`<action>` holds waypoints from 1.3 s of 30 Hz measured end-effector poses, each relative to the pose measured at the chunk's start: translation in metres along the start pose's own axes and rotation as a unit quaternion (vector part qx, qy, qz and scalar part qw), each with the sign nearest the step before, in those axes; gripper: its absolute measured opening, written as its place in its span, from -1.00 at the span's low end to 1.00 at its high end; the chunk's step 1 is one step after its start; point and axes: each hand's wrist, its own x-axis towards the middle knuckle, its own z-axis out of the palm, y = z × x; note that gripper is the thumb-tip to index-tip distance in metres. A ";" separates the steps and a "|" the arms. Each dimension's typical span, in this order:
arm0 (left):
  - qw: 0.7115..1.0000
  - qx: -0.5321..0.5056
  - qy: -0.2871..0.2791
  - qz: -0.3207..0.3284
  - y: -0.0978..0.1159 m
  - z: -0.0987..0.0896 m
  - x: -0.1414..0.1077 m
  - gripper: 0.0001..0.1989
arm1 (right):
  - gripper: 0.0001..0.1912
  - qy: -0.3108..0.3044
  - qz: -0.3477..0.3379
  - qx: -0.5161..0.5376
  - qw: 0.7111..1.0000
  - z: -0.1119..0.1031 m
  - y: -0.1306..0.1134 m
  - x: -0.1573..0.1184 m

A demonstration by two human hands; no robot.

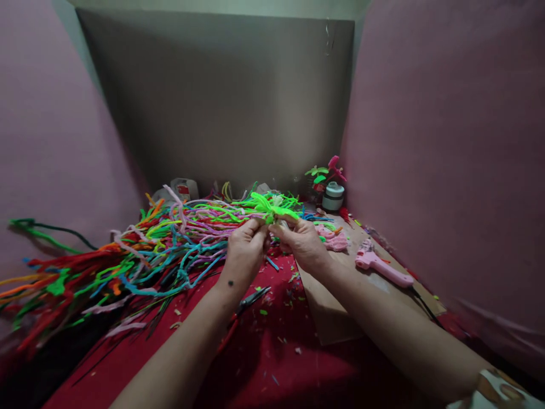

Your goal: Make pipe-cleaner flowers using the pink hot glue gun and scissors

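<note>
Between my two hands is a bright green flower of fuzzy pipe cleaners [266,203] with a whitish tuft at its middle. My left hand [247,244] pinches it low on the left side with thumb and forefinger. From the right, my right hand [303,241] grips its base, fingertips nearly touching those of the left. The lower part of the flower is hidden behind my fingers. Under my left wrist lies a pair of scissors or pliers [252,299] with dark metal jaws and red handles, partly covered by my forearm.
A big heap of coloured pipe cleaners [170,250] spreads to the left. At right, a pink glue gun [385,270] rests on brown cardboard [326,315], near pink fuzzy pieces [334,238]. A lidded jar [333,197] stands behind. Small clippings litter the red cloth [255,369].
</note>
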 end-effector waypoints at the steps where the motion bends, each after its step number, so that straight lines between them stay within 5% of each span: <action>1: 0.999 -0.041 -0.008 -0.030 0.000 0.000 0.001 -0.83 | -0.73 0.009 0.003 -0.004 1.000 -0.001 0.002 0.001; 9: 0.930 -0.309 -0.145 -0.136 -0.016 -0.001 0.001 -0.74 | -0.74 -0.002 0.092 0.134 0.987 -0.005 0.017 -0.002; 15: 0.889 -0.343 -0.235 -0.192 -0.029 -0.008 0.000 -0.77 | -0.69 -0.046 0.203 0.201 0.957 -0.010 0.031 -0.007; 18: 0.929 -0.248 -0.219 -0.167 -0.029 -0.006 -0.003 -0.75 | -0.75 -0.017 0.152 0.208 0.966 -0.013 0.037 -0.010; 21: 0.988 -0.069 -0.129 -0.044 -0.027 0.001 -0.007 -0.70 | -0.78 -0.029 0.086 0.161 0.983 -0.014 0.038 -0.014; 24: 0.995 0.002 -0.092 0.029 -0.025 0.004 -0.010 -0.71 | -0.77 -0.052 0.050 0.089 0.993 -0.013 0.031 -0.017; 28: 0.991 -0.037 -0.126 -0.015 -0.015 -0.008 -0.003 -0.80 | -0.87 -0.025 -0.042 0.014 0.999 -0.013 0.019 -0.018; 32: 0.992 -0.099 -0.064 -0.040 -0.002 -0.033 0.005 -0.78 | -0.96 0.003 -0.133 -0.085 0.987 -0.017 0.012 -0.017; 39: 0.964 -0.116 -0.226 -0.083 0.004 -0.047 0.001 -0.70 | -0.94 -0.032 -0.159 -0.165 0.973 -0.014 0.011 -0.027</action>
